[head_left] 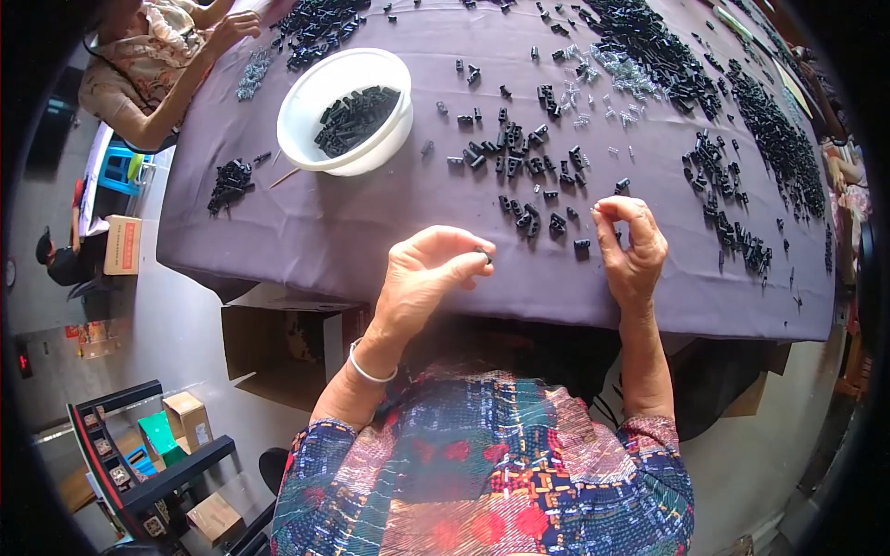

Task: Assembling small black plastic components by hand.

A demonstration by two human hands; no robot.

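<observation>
My left hand (pixel 417 273), with a pale bangle at the wrist, pinches a small black plastic piece (pixel 486 255) between thumb and fingers above the table's near edge. To its right, my right hand (pixel 638 248) is raised with thumb and forefinger pressed together. Whatever sits between those tips is too small to make out. Loose black plastic pieces (pixel 512 165) lie scattered just beyond both hands. One short black piece (pixel 581 246) rests close to the right hand's left side. Some tiny clear or silvery parts (pixel 623 113) are strewn farther back.
A white bowl (pixel 357 165) partly filled with black pieces stands left of centre on the purple-grey tablecloth (pixel 297 232). Beside it lie a thin wooden stick (pixel 285 177) and a small black pile (pixel 229 185). Larger heaps (pixel 779 139) spread right. Another person's hand (pixel 234 30) is at far left.
</observation>
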